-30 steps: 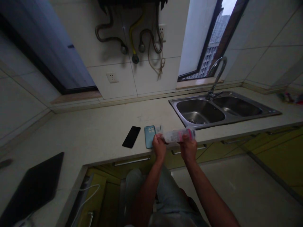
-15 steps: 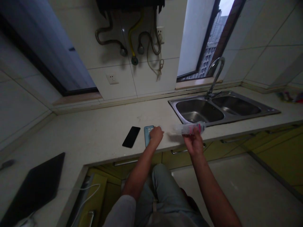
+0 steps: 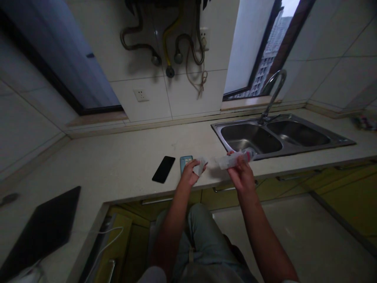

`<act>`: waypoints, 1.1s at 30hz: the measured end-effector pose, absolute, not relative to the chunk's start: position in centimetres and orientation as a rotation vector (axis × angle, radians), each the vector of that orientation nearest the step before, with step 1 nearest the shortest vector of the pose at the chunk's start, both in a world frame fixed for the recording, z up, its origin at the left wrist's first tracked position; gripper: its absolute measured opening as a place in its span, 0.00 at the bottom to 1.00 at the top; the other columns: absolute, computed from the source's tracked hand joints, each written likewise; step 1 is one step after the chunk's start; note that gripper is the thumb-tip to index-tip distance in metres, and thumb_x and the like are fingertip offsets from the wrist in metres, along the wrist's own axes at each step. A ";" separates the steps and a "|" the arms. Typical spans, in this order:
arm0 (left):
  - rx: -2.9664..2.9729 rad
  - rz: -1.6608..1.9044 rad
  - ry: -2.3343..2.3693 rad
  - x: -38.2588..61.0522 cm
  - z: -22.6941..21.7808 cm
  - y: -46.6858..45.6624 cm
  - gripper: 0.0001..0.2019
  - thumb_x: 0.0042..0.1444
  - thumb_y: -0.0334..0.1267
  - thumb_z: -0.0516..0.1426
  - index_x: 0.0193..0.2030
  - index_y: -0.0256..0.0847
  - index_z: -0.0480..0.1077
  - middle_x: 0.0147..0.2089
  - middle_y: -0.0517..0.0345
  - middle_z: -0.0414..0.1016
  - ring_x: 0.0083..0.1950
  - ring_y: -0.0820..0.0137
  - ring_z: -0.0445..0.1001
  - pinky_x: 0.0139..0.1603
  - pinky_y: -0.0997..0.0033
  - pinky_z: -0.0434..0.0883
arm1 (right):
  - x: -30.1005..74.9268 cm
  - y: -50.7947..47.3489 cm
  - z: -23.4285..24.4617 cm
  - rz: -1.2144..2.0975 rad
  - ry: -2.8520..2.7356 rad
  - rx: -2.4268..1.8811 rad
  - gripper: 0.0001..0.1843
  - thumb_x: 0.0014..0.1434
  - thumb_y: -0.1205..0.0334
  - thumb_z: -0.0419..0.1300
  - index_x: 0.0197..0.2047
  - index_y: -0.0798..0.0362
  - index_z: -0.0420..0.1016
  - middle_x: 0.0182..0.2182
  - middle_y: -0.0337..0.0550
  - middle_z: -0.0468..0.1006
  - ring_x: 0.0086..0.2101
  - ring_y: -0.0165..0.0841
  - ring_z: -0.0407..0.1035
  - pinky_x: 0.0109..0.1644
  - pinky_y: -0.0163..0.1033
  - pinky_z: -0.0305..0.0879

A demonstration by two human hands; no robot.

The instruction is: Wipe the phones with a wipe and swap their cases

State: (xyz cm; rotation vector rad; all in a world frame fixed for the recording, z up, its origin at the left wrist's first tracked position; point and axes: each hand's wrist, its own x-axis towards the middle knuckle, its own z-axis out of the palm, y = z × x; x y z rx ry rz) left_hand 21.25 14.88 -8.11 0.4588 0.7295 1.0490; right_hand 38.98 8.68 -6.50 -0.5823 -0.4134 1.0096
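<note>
My right hand is wrapped round a clear plastic bottle with a pink band near one end. The bottle lies sideways in the grip, above the counter's front edge. In my left hand is a white piece of tissue, pinched between thumb and fingers. Just behind that hand lies a light-blue phone case with camera cutouts; whether a phone is in it I cannot tell. Further left, a black phone rests flat on the counter. A small gap separates the tissue from the bottle.
At the right a double steel sink with a curved tap is set into the counter. A dark flat panel lies at the far left, near a white cable. Pipes hang on the wall ahead.
My left hand has turned and opened out slightly, so the white tissue now shows. The bottle has tilted and shifted a little in my right hand. The view has moved slightly.
</note>
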 end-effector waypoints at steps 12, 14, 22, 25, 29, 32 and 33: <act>0.218 1.006 0.609 22.6 -7.6 11.0 0.06 0.54 0.31 0.57 0.37 0.35 0.75 0.36 0.51 0.80 0.40 0.65 0.79 0.54 0.61 0.73 | 35.7 9.6 -4.7 0.897 -0.920 -0.839 0.25 0.38 0.61 0.78 0.42 0.52 0.78 0.40 0.46 0.84 0.42 0.44 0.79 0.50 0.51 0.75; 0.241 1.024 0.603 22.6 -7.7 10.8 0.08 0.53 0.27 0.57 0.38 0.35 0.76 0.36 0.52 0.80 0.39 0.67 0.78 0.53 0.62 0.73 | 35.4 9.7 -5.0 0.876 -0.898 -0.831 0.27 0.35 0.62 0.79 0.40 0.51 0.78 0.37 0.43 0.85 0.39 0.42 0.79 0.48 0.50 0.76; 0.189 1.034 0.587 22.7 -7.8 10.9 0.07 0.54 0.32 0.57 0.37 0.35 0.76 0.36 0.51 0.79 0.38 0.66 0.78 0.47 0.63 0.74 | 34.9 8.5 -4.4 0.967 -0.919 -0.874 0.24 0.36 0.64 0.78 0.40 0.54 0.81 0.40 0.47 0.84 0.40 0.42 0.79 0.49 0.48 0.75; 0.155 1.056 0.589 22.7 -7.5 10.7 0.06 0.52 0.31 0.57 0.36 0.35 0.75 0.35 0.52 0.79 0.35 0.69 0.77 0.43 0.67 0.74 | 34.9 8.5 -4.6 0.952 -0.969 -0.866 0.26 0.34 0.65 0.79 0.40 0.52 0.81 0.40 0.45 0.84 0.39 0.40 0.79 0.48 0.46 0.76; 0.233 1.088 0.575 22.6 -7.3 10.4 0.11 0.46 0.26 0.57 0.37 0.36 0.75 0.36 0.52 0.80 0.34 0.70 0.76 0.37 0.72 0.73 | 34.9 8.7 -5.6 0.928 -0.956 -0.888 0.25 0.32 0.65 0.80 0.36 0.51 0.81 0.35 0.42 0.84 0.34 0.39 0.79 0.45 0.46 0.77; 0.245 1.108 0.631 22.3 -7.8 10.5 0.10 0.41 0.25 0.55 0.33 0.36 0.72 0.30 0.54 0.77 0.29 0.72 0.74 0.32 0.74 0.71 | 34.8 8.8 -5.8 0.935 -0.899 -0.854 0.24 0.34 0.62 0.80 0.37 0.52 0.81 0.35 0.44 0.84 0.35 0.39 0.78 0.45 0.46 0.76; 0.215 1.122 0.673 22.1 -8.0 10.6 0.10 0.40 0.24 0.54 0.31 0.36 0.70 0.28 0.56 0.75 0.27 0.73 0.72 0.30 0.75 0.69 | 34.7 8.8 -5.7 0.939 -0.874 -0.821 0.24 0.35 0.60 0.79 0.37 0.53 0.80 0.35 0.44 0.84 0.35 0.39 0.78 0.45 0.46 0.76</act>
